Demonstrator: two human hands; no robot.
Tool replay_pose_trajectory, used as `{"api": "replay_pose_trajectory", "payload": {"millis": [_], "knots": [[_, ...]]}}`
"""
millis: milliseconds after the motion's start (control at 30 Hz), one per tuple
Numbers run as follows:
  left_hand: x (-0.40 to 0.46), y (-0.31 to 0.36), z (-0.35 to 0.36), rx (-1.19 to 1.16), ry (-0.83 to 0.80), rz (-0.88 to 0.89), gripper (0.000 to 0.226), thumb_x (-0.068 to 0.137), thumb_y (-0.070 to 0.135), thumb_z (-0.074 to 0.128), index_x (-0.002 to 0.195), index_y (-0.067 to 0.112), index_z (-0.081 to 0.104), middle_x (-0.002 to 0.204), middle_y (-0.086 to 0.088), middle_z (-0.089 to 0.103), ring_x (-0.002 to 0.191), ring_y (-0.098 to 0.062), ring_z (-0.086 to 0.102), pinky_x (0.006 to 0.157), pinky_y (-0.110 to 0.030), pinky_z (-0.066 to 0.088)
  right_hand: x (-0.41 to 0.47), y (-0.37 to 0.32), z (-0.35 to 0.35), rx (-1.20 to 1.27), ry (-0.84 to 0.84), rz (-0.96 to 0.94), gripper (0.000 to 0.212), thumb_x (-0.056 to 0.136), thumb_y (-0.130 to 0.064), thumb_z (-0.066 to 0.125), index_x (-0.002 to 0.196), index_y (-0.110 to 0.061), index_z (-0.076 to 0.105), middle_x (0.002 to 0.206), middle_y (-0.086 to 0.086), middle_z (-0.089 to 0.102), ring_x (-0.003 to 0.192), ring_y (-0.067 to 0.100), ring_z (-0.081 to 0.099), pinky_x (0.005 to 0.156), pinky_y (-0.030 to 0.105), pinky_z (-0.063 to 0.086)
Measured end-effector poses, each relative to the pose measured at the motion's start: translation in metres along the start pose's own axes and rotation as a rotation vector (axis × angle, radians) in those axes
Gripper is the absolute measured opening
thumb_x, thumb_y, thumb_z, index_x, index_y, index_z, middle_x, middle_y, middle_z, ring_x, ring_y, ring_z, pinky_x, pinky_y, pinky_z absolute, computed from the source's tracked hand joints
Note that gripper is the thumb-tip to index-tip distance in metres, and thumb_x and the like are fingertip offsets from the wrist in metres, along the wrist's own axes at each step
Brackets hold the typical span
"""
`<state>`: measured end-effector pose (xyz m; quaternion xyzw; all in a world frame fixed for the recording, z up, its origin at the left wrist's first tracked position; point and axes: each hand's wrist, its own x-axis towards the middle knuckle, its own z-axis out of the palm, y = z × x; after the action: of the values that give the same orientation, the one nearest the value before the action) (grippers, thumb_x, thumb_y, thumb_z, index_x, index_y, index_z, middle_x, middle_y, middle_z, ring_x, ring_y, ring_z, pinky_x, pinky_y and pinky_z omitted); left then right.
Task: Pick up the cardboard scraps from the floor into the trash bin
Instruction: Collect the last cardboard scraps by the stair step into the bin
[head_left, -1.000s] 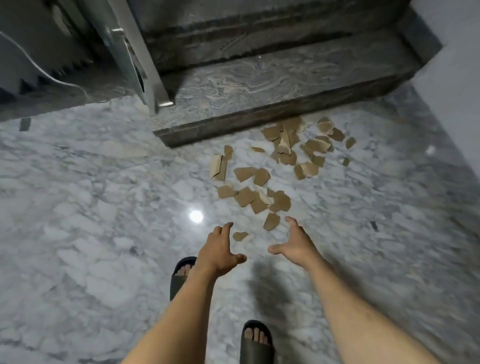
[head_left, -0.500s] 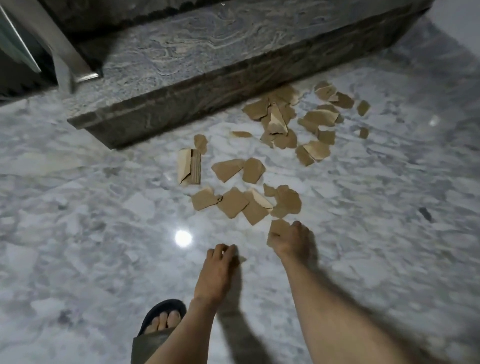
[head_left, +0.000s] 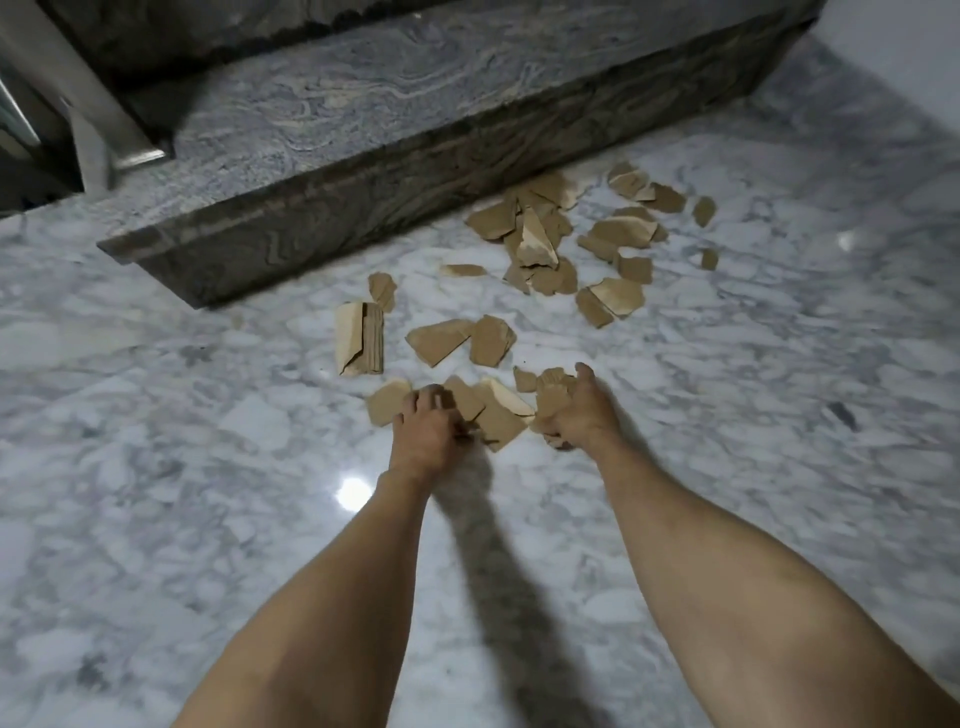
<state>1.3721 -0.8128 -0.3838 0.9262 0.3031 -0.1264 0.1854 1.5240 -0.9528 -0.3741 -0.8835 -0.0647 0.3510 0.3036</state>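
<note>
Both hands moved forward onto nearest cardboard scraps (head_left: 498, 415), right hand (head_left: 574, 410) grip clamped on scraps, left hand (head_left: 423, 434) grip unclear.

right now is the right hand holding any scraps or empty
Holding scraps: the right hand is curled around a bunch of brown cardboard scraps just above the marble floor.

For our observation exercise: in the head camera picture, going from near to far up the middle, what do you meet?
Left hand on the nearest scraps → pair of flat scraps → big pile of scraps → stone step.
</note>
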Motion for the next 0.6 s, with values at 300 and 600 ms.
{"api": "replay_pose_trajectory", "payload": {"millis": [300,600], "knots": [[0.035,0.005,0.010,0.024,-0.015,0.078,0.024,0.095,0.032,0.058,0.112,0.024,0.072,0.134,-0.002,0.044,0.123,-0.033,0.039,0.100,-0.036,0.036,0.009,0.010,0.004,-0.437,0.142,0.049,0.084,0.058,-0.048,0.090,0.123,-0.021,0.045,0.133,0.009,0.041,0.128,0.032,0.039,0.098,0.042,0.045],[0.011,-0.009,-0.040,-0.554,0.043,-0.119,0.038,0.088,0.019,0.070,0.124,0.014,0.057,0.107,-0.009,0.071,0.100,-0.029,0.066,0.073,-0.032,0.049,0.000,-0.004,-0.019,0.148,0.126,0.037,0.055,0.064,-0.004,0.088,0.107,-0.018,0.056,0.112,0.007,0.066,0.099,0.029,0.064,0.078,0.045,0.059]]}}
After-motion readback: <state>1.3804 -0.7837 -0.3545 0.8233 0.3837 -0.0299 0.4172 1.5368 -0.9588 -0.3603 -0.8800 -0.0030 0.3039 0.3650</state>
